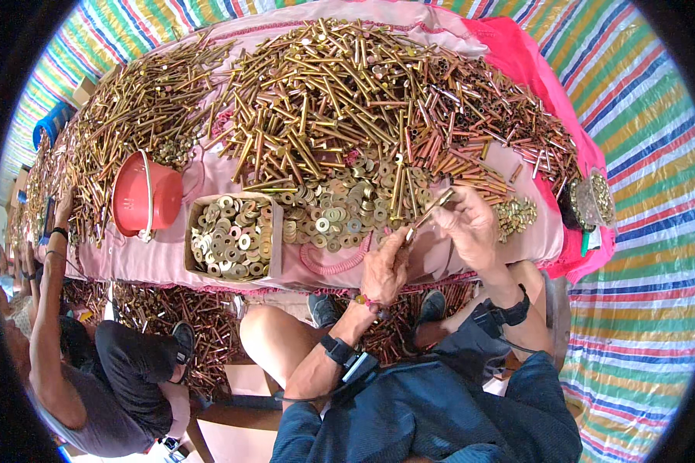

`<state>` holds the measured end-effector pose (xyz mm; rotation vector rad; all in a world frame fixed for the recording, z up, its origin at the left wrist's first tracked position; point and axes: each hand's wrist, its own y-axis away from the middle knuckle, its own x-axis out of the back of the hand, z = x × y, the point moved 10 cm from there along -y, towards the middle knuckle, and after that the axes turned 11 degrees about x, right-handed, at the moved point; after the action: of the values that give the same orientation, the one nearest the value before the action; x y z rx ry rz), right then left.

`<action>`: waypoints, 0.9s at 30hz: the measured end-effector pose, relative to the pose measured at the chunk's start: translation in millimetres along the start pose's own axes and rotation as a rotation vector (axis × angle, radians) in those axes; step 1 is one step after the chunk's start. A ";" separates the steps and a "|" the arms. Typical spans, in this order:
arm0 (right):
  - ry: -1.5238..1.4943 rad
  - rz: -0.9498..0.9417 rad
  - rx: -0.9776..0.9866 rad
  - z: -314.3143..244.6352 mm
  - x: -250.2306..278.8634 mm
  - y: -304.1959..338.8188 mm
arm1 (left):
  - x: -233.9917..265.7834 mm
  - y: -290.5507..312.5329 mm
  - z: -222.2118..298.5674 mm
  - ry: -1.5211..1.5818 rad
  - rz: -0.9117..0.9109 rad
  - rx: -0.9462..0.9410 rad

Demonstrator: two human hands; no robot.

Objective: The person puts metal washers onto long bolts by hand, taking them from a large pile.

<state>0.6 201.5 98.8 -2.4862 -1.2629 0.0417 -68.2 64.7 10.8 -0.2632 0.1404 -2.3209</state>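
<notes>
A slim brass-coloured bolt [430,211] slants up and to the right above the front of the table. My left hand [384,268] pinches its lower end. The fingers of my right hand [471,230] close around its upper part; fingertips hide some of it. Beneath and beyond my hands lie loose flat washers [336,212]. Left of them, a cardboard box [276,239] is full of more washers. Close to my right hand is a small heap of nuts [515,216]. Long brass-coloured bolts [316,100] pile up behind, with coppery metal sleeves [486,116] to their right.
A red bucket [166,197] with a white handle stands left of the box. A clear container [594,199] of small parts sits at the right edge. A co-worker's arm [48,301] reaches to the table at left. More metal pieces [208,339] cover the floor below.
</notes>
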 end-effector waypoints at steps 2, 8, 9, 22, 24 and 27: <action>0.098 0.018 0.048 -5.0 -4.3 4.0 | 0.1 1.7 -0.2 -0.005 -0.005 0.005; 0.547 -0.089 0.312 -49.5 -19.0 8.1 | -0.7 1.4 3.2 0.006 -0.034 0.021; 0.548 -0.090 0.313 -51.0 -19.7 8.9 | -0.2 1.0 4.2 0.028 -0.032 0.018; 0.607 -0.200 0.449 -52.0 -39.9 18.6 | 1.6 1.4 16.3 -0.070 -0.070 0.046; 0.615 -0.234 0.426 -35.0 -43.1 23.5 | 7.3 2.3 19.0 -0.019 -0.028 0.094; 0.611 -0.290 0.327 -23.9 -46.3 32.3 | 12.3 3.1 18.4 -0.051 0.045 -0.018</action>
<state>2.2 140.4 104.8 -1.8139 -1.2036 -0.5018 -70.0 53.2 30.0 -0.3255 0.1406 -2.2675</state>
